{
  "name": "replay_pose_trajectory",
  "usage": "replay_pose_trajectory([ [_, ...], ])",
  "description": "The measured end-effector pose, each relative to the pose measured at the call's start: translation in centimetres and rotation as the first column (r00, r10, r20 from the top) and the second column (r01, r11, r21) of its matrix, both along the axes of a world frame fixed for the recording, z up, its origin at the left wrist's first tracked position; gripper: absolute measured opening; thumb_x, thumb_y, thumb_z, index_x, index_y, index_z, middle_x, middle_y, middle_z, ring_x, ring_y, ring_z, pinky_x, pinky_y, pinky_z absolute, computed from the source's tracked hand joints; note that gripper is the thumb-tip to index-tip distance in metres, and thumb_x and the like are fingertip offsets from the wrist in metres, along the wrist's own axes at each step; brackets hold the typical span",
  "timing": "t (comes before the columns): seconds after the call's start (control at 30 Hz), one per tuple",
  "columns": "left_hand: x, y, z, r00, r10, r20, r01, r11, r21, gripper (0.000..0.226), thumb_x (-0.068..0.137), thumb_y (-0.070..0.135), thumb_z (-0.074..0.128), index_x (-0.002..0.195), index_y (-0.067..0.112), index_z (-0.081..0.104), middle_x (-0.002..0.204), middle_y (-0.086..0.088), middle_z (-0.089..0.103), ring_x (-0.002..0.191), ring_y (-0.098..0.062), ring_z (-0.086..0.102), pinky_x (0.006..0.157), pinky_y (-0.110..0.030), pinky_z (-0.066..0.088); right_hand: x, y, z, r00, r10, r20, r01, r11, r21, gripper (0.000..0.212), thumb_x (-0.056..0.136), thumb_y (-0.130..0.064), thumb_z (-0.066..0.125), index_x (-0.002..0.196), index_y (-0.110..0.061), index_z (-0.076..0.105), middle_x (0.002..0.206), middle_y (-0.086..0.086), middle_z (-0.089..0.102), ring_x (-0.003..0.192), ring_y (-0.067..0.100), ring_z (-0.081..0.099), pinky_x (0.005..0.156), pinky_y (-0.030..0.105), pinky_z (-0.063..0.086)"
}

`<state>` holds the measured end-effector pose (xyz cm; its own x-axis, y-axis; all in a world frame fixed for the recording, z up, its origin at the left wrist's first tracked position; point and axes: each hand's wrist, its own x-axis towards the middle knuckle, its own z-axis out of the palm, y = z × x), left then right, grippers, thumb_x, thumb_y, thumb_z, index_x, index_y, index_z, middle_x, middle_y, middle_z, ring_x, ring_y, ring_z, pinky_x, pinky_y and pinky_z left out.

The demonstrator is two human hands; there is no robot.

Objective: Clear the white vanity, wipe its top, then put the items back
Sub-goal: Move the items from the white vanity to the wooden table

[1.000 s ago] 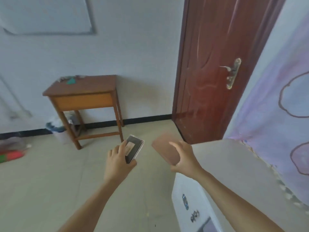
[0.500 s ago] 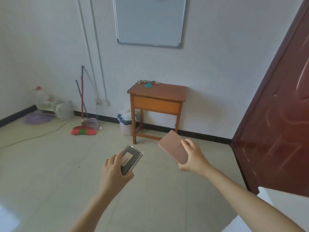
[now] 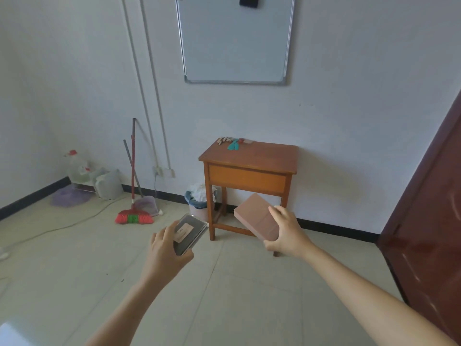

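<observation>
2 items are held toward the wooden table straight ahead: a dark case gripped by the left hand, a pink box, long axis slanting up-left, gripped by the nearer right hand; the vanity is unseen.

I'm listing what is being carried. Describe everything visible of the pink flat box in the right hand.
The pink box is a flat, dusty-pink rectangle, matte and card-like, its top face crossed by faint seams. It is held in the air above the floor, tilted, far corner raised. The right hand grips its near end; nothing else touches it.
</observation>
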<state>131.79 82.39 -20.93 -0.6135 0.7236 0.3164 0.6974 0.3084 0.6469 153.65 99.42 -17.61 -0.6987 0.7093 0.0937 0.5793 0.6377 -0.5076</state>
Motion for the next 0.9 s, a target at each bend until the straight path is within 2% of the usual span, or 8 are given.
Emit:
replay_pose_trajectory([
  [0.13, -2.9, 4.9, 0.5, 0.998, 0.055, 0.012, -0.055, 0.998, 0.02, 0.073, 0.072, 0.014, 0.07, 0.136, 0.016, 0.035, 0.124, -0.009, 0.05, 0.104, -0.015, 0.033, 0.083, -0.027, 0.033, -2.7, 5.6, 1.0, 0.999, 0.034, 0.012, -0.035, 0.999, 0.019, 0.09, 0.078, -0.029, 0.07, 0.145, -0.015, 0.011, 0.143, 0.001, 0.021, 0.128, 0.017, 0.02, 0.105, 0.032, 0.031],
  [0.27, -4.9, 7.7, -0.7, 0.983, 0.138, 0.12, -0.14, 0.99, 0.01, 0.069, 0.072, 0.01, 0.069, 0.134, 0.012, 0.038, 0.117, -0.013, 0.051, 0.097, -0.015, 0.032, 0.079, -0.028, 0.031, -5.4, 8.9, -0.2, 0.996, 0.06, 0.07, -0.061, 0.998, 0.007, 0.091, 0.078, -0.03, 0.07, 0.146, -0.016, 0.011, 0.144, 0.0, 0.021, 0.128, 0.017, 0.02, 0.105, 0.033, 0.032],
  [0.4, -8.3, 10.3, -2.3, 0.974, 0.157, 0.164, -0.158, 0.987, -0.012, 0.07, 0.07, 0.009, 0.07, 0.133, 0.008, 0.04, 0.116, -0.016, 0.053, 0.097, -0.017, 0.035, 0.079, -0.03, 0.032, -8.5, 11.7, -1.4, 0.99, 0.079, 0.118, -0.077, 0.997, -0.024, 0.091, 0.078, -0.032, 0.069, 0.146, -0.018, 0.01, 0.143, -0.001, 0.02, 0.129, 0.016, 0.019, 0.106, 0.031, 0.032],
  [0.63, -17.0, 17.7, -3.5, 0.969, 0.079, 0.232, -0.092, 0.995, 0.047, 0.071, 0.067, 0.007, 0.072, 0.131, 0.008, 0.041, 0.118, -0.014, 0.052, 0.105, -0.026, 0.044, 0.087, -0.038, 0.041, -15.7, 17.3, -1.7, 0.991, 0.052, 0.123, -0.051, 0.999, -0.016, 0.09, 0.078, -0.03, 0.068, 0.145, -0.018, 0.009, 0.143, -0.003, 0.019, 0.127, 0.014, 0.017, 0.105, 0.03, 0.031],
  [0.7, -19.9, 20.3, -3.2, 0.974, 0.059, 0.22, -0.077, 0.994, 0.074, 0.07, 0.066, 0.006, 0.073, 0.129, 0.008, 0.043, 0.116, -0.012, 0.051, 0.103, -0.025, 0.042, 0.085, -0.035, 0.039, -18.4, 19.2, -1.3, 0.994, 0.017, 0.112, -0.019, 1.0, 0.016, 0.09, 0.078, -0.031, 0.068, 0.145, -0.019, 0.009, 0.142, -0.003, 0.02, 0.126, 0.014, 0.018, 0.104, 0.029, 0.03],
  [0.8, -23.7, 23.8, -2.9, 0.979, 0.029, 0.204, -0.038, 0.998, 0.042, 0.067, 0.067, 0.007, 0.072, 0.128, 0.008, 0.044, 0.111, -0.014, 0.054, 0.096, -0.022, 0.041, 0.081, -0.037, 0.042, -22.3, 21.5, -1.5, 0.992, -0.063, 0.105, 0.064, 0.998, -0.007, 0.089, 0.077, -0.032, 0.068, 0.145, -0.022, 0.011, 0.142, -0.003, 0.021, 0.125, 0.014, 0.02, 0.101, 0.029, 0.032],
  [0.9, -27.1, 27.3, -2.9, 0.983, -0.014, 0.185, 0.01, 1.0, 0.022, 0.07, 0.068, 0.01, 0.072, 0.131, 0.008, 0.042, 0.115, -0.015, 0.055, 0.101, -0.027, 0.044, 0.083, -0.037, 0.041, -25.7, 23.3, -2.2, 0.986, -0.123, 0.11, 0.126, 0.992, -0.016, 0.089, 0.076, -0.034, 0.069, 0.144, -0.023, 0.012, 0.142, -0.003, 0.021, 0.125, 0.013, 0.021, 0.1, 0.028, 0.033],
])
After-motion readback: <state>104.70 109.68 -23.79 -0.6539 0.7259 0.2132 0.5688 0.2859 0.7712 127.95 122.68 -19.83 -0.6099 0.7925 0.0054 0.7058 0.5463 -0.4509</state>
